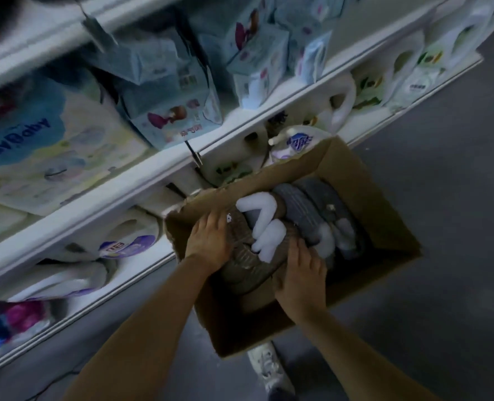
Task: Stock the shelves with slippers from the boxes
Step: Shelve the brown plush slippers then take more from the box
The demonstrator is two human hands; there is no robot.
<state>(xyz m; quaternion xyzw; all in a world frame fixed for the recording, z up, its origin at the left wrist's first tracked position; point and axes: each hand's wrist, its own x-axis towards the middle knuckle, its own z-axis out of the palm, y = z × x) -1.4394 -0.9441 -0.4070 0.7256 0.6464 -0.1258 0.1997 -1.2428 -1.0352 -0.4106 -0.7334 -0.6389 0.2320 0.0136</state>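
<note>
Inside box [381, 227]: your left hand [209, 241] and right hand [302, 280] clasp brown slippers [242, 256], fingers curled round them;
Handling: likely soft, light; grip the soles.

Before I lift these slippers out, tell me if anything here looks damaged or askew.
The cardboard box has a torn, ragged flap edge at its corner nearest the shelves. On the middle shelf, the pale blue cartons lean and pile unevenly rather than standing straight. The slippers themselves look fine.

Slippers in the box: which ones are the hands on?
The brown slippers at the box's near-left end; left hand and right hand grip them. The grey slippers beyond lie untouched.
</note>
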